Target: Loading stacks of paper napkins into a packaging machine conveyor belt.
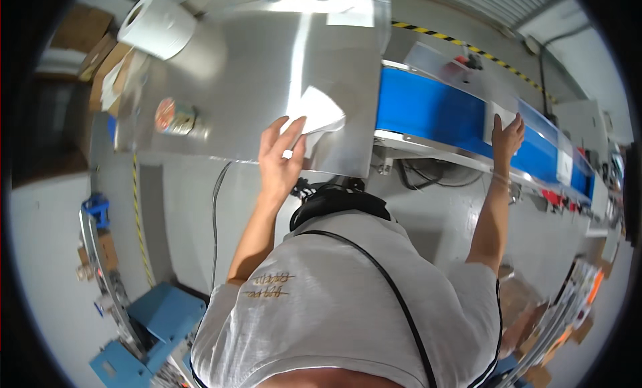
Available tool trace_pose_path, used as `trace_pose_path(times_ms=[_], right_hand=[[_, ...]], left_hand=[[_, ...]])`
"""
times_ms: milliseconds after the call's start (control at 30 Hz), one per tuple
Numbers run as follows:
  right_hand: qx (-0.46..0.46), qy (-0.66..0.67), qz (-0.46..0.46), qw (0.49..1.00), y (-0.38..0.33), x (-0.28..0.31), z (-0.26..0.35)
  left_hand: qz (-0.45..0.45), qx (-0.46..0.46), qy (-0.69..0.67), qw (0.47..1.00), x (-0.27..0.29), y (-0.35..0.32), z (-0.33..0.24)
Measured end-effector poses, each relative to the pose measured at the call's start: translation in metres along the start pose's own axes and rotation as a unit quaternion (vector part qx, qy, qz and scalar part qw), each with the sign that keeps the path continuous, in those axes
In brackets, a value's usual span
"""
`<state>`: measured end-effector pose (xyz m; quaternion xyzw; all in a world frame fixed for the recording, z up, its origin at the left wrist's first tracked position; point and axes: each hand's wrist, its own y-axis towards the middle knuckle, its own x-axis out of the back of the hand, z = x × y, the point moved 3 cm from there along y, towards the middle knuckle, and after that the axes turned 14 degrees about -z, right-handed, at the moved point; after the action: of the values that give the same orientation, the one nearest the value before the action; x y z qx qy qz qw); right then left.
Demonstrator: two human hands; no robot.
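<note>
A factory packing line: a blue conveyor belt (428,110) adjoins a steel worktable (267,74), with hazard-striped floor tape (468,48) just beyond it.

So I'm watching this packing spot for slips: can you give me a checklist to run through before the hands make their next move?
1. Left hand has the white sheets on the shiny steel table: ok, fingers on them.
2. Right hand on the flat white packet on the blue conveyor belt: ok, touching.
3. Firm grip on either item: cannot tell.
4. Small round tin and white paper roll away from the left hand: ok.
5. Belt running: cannot tell.
</note>
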<state>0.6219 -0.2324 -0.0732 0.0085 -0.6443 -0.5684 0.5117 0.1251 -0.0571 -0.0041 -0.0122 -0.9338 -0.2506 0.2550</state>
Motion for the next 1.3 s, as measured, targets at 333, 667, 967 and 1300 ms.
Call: trace_pose_path(times_ms=[333, 667, 967, 1300], right_hand=[[0.054, 0.543, 0.387, 0.743, -0.064, 0.073, 0.264], [0.164, 0.594, 0.405, 0.676, -0.076, 0.06, 0.313], [-0.249, 0.515, 0.321, 0.755, -0.054, -0.01, 0.116], [-0.031, -0.001, 0.051, 0.998, 0.029, 0.0, -0.064]], left_hand=[[-0.016, -0.013, 0.019, 1.0, -0.001, -0.002, 0.004], [0.0, -0.045, -0.017, 0.999, -0.006, 0.009, 0.003], [-0.033, -0.02, 0.004, 0.999, -0.007, 0.021, 0.01], [0.049, -0.135, 0.001, 0.99, -0.05, 0.03, -0.041]])
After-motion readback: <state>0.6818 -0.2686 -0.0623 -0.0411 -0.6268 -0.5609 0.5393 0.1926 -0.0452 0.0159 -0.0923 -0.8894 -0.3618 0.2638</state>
